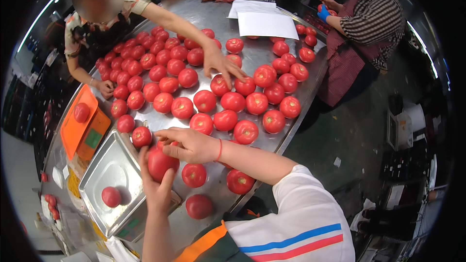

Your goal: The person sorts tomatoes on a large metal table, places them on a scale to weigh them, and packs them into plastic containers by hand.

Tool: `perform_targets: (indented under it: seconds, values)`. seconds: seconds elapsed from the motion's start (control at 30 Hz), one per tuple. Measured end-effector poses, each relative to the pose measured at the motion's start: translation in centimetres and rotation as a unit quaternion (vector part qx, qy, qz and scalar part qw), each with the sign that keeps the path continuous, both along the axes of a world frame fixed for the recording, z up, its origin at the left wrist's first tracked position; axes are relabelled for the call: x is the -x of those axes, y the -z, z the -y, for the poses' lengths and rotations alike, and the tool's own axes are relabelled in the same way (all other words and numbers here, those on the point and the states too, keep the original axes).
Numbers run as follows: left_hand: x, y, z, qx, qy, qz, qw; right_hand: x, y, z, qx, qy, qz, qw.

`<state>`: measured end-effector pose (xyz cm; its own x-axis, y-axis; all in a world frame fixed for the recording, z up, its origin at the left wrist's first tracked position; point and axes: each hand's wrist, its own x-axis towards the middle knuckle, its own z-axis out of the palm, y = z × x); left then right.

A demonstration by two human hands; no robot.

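Note:
My left hand [157, 189] is cupped around a large red tomato [163, 163] beside the metal pan of a weighing scale [95, 185]. Just above that tomato is my right hand [191, 145], thumb and fingers apart, a red string around its wrist. Red skin shows between its thumb and fingers, perhaps of a second tomato; whether the hand touches it is unclear. One tomato [111, 197] rests on the scale pan. Two more, a tomato [194, 175] and a darker tomato [199, 206], lie on the metal table [214, 198] to the right of my left hand.
Many tomatoes [182, 108] cover the table's middle. Across it, a co-worker's hand [222, 62] reaches onto them. An orange scale [78, 116] carrying one tomato stands at the left. White papers [267, 24] lie at the far end. Another person [358, 32] with a blue glove stands to the right.

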<state>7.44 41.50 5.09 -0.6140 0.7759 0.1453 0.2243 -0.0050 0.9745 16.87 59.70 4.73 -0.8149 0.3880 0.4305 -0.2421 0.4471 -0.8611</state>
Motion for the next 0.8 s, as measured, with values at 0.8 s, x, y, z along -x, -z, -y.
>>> perform_targets:
  seconds: [0.8]
  values:
    - [18.5,5.1,25.9,0.128,-0.386,-0.133,0.904,4.8,-0.4,4.9,0.000,0.085,0.079,0.993]
